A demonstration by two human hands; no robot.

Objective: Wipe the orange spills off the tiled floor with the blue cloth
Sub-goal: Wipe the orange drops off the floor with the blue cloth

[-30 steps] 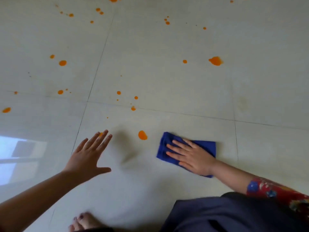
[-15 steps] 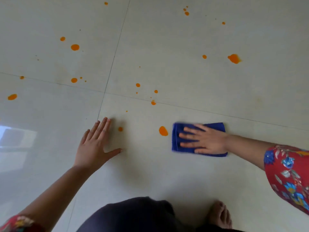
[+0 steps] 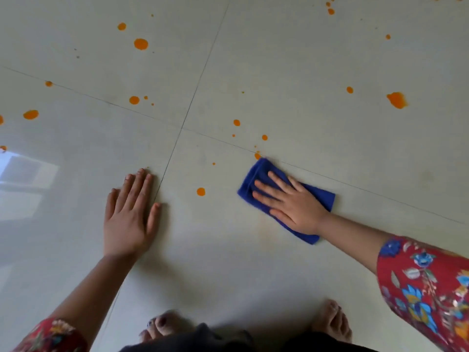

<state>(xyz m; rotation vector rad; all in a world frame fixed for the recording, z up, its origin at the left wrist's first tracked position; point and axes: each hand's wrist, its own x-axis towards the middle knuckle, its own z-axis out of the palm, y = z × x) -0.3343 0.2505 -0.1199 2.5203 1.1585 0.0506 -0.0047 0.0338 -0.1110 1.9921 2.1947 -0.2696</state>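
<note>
Cloth first: the blue cloth [image 3: 255, 172] lies folded on the tiled floor [image 3: 279, 72], a little right of the middle of the frame. The right hand [image 3: 297, 207] lies flat on top of it. Its fingers are straight and a little apart. They press down and do not curl round the cloth. The top corner of the cloth touches a small orange spot [image 3: 257, 156] just by the line between two tiles. A round orange spot [image 3: 200, 191] sits near the cloth's left edge, between the cloth and the left hand [image 3: 127, 219]. The left hand is flat on the floor, left of the middle. Its fingers are straight and close together, with the thumb out to the side. It looks like it props the person up.

To do this step well, I think the whole palm should press down and push the cloth right over the spot at its corner, then sweep left to the round one. Slow, firm strokes should lift the orange and not smear it. A dirty side should be turned over.

More spots wait further out. Little ones lie just above the cloth, a big blotch [image 3: 397, 100] is at the upper right, and a fat dot [image 3: 140, 43] is at the upper left. Bare feet [image 3: 332, 323] show at the bottom edge, so wet orange should stay away from them.
</note>
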